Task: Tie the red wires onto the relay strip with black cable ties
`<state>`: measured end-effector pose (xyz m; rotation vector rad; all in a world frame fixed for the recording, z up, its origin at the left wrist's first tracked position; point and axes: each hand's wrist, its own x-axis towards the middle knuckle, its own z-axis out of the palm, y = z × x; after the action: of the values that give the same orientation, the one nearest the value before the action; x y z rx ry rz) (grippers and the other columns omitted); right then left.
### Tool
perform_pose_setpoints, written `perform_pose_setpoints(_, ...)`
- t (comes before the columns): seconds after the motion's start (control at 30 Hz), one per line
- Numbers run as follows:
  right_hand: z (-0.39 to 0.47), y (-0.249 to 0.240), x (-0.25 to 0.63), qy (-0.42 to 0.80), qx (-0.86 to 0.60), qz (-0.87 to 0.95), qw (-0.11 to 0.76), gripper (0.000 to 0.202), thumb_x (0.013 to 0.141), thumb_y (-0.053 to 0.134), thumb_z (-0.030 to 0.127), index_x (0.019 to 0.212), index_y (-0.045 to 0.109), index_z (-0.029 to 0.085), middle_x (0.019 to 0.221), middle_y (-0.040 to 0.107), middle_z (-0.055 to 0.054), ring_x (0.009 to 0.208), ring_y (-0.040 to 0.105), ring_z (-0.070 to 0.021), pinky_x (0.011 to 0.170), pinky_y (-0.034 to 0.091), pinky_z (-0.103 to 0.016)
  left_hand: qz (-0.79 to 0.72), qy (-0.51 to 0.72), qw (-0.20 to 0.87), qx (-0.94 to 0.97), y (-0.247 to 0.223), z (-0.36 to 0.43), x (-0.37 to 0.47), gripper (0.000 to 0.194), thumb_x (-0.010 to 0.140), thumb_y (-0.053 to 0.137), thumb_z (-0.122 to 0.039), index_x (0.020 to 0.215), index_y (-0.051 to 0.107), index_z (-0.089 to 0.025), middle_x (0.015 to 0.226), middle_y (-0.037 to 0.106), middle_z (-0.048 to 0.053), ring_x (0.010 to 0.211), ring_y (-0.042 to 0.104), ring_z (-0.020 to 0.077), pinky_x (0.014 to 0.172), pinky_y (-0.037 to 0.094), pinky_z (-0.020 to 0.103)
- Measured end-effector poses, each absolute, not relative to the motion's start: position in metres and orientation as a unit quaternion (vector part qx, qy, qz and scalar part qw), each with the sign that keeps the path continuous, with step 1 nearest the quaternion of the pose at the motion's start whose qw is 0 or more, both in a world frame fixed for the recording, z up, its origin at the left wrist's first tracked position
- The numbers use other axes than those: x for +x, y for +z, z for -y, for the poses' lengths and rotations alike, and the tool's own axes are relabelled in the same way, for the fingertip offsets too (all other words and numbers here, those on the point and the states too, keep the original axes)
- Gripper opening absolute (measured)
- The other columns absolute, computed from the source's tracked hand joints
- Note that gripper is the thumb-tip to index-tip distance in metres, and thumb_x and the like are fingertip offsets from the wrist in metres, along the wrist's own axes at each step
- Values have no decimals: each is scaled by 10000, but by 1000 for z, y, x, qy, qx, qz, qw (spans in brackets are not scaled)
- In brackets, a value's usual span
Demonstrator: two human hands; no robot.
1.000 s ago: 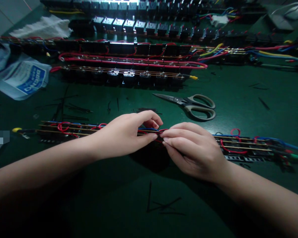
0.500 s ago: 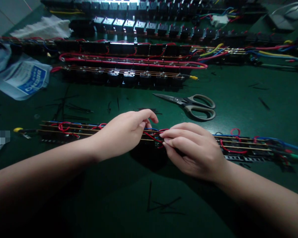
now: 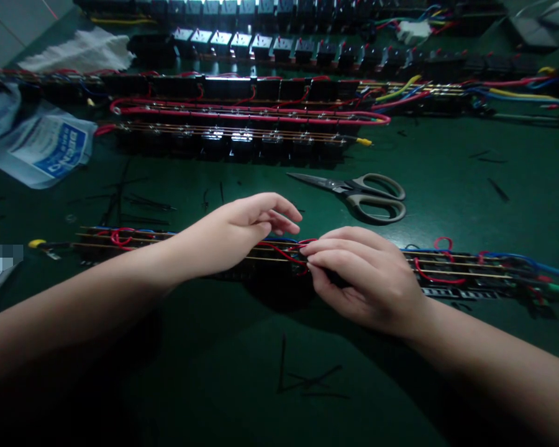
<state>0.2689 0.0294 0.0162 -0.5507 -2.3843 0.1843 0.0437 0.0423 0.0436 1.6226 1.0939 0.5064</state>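
A long strip of wired black parts (image 3: 487,279), with brass rods, red loops and a blue wire, lies across the table under both hands. My left hand (image 3: 242,230) hovers over its middle, fingers apart and slightly curled, holding nothing. At a red wire (image 3: 286,253), my right hand (image 3: 370,273) has thumb and fingertips pinched together. Whether a thinner piece is in that pinch too, I cannot make out. Scissors (image 3: 354,192) lie behind the right hand, blades pointing left.
Further wired strips (image 3: 242,136) and rows of black blocks (image 3: 261,46) fill the back. At left are a plastic bag (image 3: 51,146) and a white cloth (image 3: 81,53). Thin black offcuts (image 3: 310,382) lie in front and behind the strip.
My left hand has drawn a little up and to the left, its fingers more extended. My right hand stays pinched at nearly the same spot.
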Motion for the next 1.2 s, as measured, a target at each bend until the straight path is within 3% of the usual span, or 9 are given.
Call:
perform_pose_setpoints(0.1,-29,15,270,69,-210,917,333,161,795,662,68,884,584,176,913,762,-89,799,682,-209,699,575,-363,-456,223,555,659,43,-45,42,323,865,406,-74,1107,585,-190,1086,726,48,1066,677,153,936,533,309)
perform_pose_setpoints(0.3,-28,16,269,68,-213,917,331,155,802,651,78,782,550,193,884,766,-85,760,677,-190,694,578,-355,-503,205,467,698,42,-40,45,237,917,436,-166,1052,627,-208,950,682,-7,910,644,134,799,497,264)
perform_pose_setpoints(0.5,-28,16,266,60,-210,918,330,174,770,659,52,735,552,185,873,763,-104,757,674,-200,697,580,-365,-507,169,339,775,43,-34,50,209,936,460,-203,1051,634,-221,1022,685,-15,950,621,152,832,459,286)
perform_pose_setpoints(0.7,-28,15,268,56,-208,919,331,165,764,669,54,753,563,179,880,757,-102,773,673,-208,704,576,-370,-498,136,304,801,41,-34,51,248,960,427,-233,1112,623,-225,1086,696,4,1025,626,195,874,458,320)
perform_pose_setpoints(1.0,-29,14,271,66,-204,921,324,136,803,668,76,851,583,171,932,751,-90,820,660,-205,729,565,-364,-494,137,382,769,44,-34,48,275,963,437,-260,1169,619,-273,1076,717,-28,992,656,175,877,476,316)
perform_pose_setpoints(1.2,-29,16,269,69,-210,919,327,126,826,642,79,860,571,177,907,749,-87,806,656,-194,730,564,-352,-453,190,495,717,43,-36,46,262,930,491,-201,1179,569,-209,1115,677,8,1074,631,145,943,478,289)
